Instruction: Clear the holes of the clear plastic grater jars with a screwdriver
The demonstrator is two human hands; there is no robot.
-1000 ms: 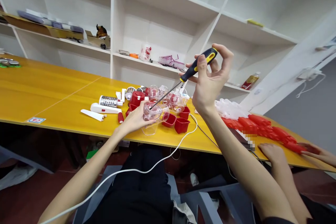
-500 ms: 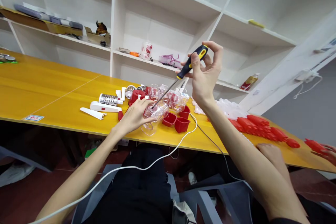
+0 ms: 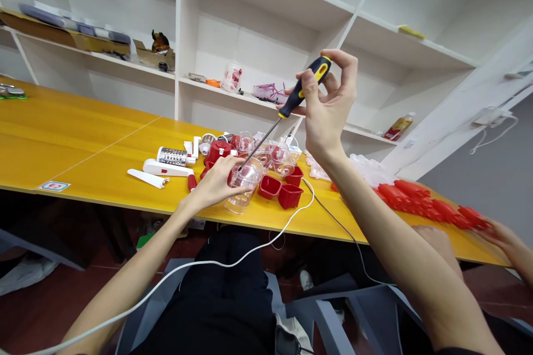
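Note:
My right hand [image 3: 328,108] is raised above the yellow table [image 3: 83,144], its fingers pinched round the black and yellow handle of a screwdriver [image 3: 300,91]. The metal shaft slants down and left, and its tip sits inside a clear plastic housing [image 3: 244,186]. My left hand [image 3: 216,180] grips that clear housing near the table's front edge and tilts it. Behind the housing lie several more clear housings [image 3: 270,152] and several red plastic cups [image 3: 283,191].
A metal grater drum [image 3: 171,156] and white plastic handles [image 3: 147,178] lie to the left. Rows of red parts [image 3: 420,205] and clear parts run along the right, where another person's hands [image 3: 499,233] rest. White shelves [image 3: 266,39] stand behind. A white cable [image 3: 233,260] crosses my lap.
The screwdriver handle has turned a little in my right fingers and shifted slightly left. My left hand has tilted the clear housing. The other person's hand at the right has moved along the red parts.

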